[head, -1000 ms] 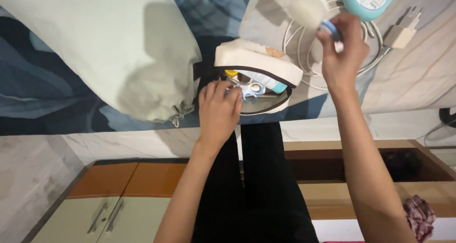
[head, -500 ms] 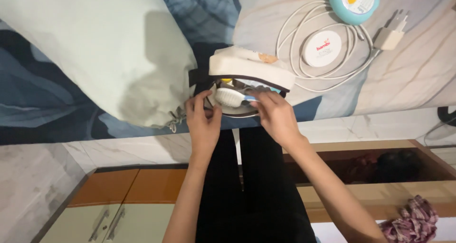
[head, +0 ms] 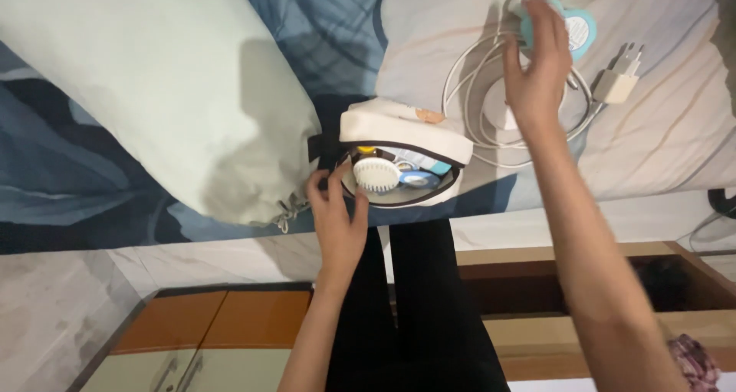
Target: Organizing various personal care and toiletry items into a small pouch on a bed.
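Right hand (head: 537,70) now closes on the teal device (head: 571,30) on the bed (head: 675,131); left hand (head: 337,208) still pinches the pouch (head: 406,135), brush (head: 376,174) inside.

Both forearms are bare from the elbows down, with no sleeves showing anywhere along them. The left hand (head: 337,216) and the right hand (head: 537,70) carry no gloves, and no rings, watch or bracelet can be made out on the fingers or wrists. Below the arms, plain black trousers (head: 414,308) of smooth cloth cover both legs, a thin pale gap running between them.
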